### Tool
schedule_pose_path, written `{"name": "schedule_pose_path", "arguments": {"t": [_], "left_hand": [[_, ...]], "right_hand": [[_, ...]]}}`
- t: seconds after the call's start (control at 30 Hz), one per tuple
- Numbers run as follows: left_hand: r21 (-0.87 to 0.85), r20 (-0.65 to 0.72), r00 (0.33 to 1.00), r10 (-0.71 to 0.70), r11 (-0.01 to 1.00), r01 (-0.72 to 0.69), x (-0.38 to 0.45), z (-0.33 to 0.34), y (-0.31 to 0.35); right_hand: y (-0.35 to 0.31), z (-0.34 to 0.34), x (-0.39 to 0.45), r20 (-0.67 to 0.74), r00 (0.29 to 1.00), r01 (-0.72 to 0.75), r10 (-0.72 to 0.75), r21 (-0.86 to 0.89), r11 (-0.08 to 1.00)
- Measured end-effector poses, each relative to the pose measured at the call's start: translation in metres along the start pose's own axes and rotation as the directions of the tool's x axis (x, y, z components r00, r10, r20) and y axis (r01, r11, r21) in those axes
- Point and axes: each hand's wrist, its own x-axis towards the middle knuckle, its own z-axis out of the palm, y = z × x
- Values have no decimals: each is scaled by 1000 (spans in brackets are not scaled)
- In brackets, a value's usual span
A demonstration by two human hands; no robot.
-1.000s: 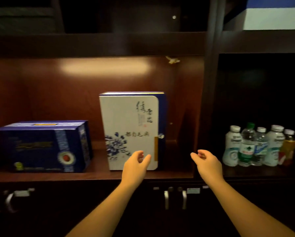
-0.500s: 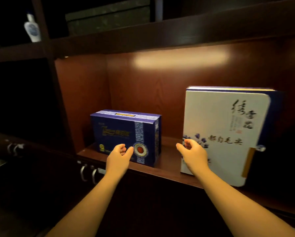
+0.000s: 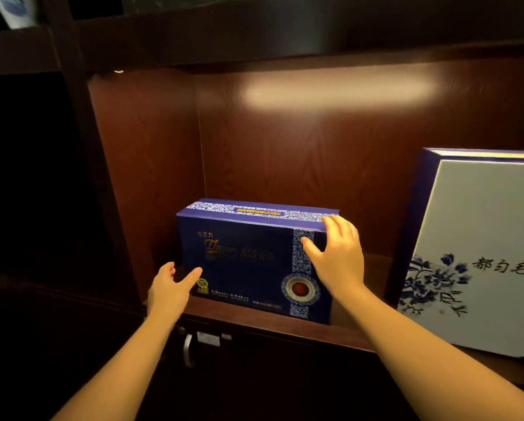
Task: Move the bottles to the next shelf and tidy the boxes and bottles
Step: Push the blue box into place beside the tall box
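Observation:
A dark blue box [image 3: 248, 256] with gold lettering and a red seal stands on the wooden shelf [image 3: 285, 326], near its left wall. My right hand [image 3: 336, 256] is open, its fingers resting on the box's upper right corner. My left hand [image 3: 171, 287] is open at the box's lower left corner, thumb close to the front face, not clearly gripping. A tall white box [image 3: 479, 256] with blue flowers and black characters stands upright at the right edge. No bottles are in view.
A dark shelf board [image 3: 285, 31] runs overhead, with a blue and white ceramic piece [image 3: 14, 9] at the top left. Cabinet doors with metal handles [image 3: 189, 347] sit below the shelf. The compartment to the left is dark.
The view has swung left from the bottles to the blue box and moved closer. Both hands have left the white box and reached the blue box's two ends.

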Motion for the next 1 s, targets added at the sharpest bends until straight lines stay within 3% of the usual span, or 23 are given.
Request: {"name": "schedule_pose_path", "arguments": {"t": [0.17, 0.3, 0.43, 0.63, 1.0], "left_hand": [[-14, 152, 988, -1, 1000, 3, 58, 6, -15], [-99, 275, 956, 98, 992, -73, 82, 25, -22], [-174, 239, 966, 96, 983, -54, 91, 39, -30], [-89, 147, 979, 140, 988, -128, 88, 43, -32], [-69, 178, 968, 175, 984, -165, 47, 75, -6]], "right_hand": [[-10, 25, 7, -42, 994, 91, -103, -226, 970], [-5, 29, 5, -77, 983, 131, -165, -329, 935], [-5, 29, 2, -95, 978, 144, -188, -350, 926], [-7, 26, 4, -63, 980, 154, -188, -356, 922], [29, -11, -2, -68, 988, 100, -138, -400, 911]]}}
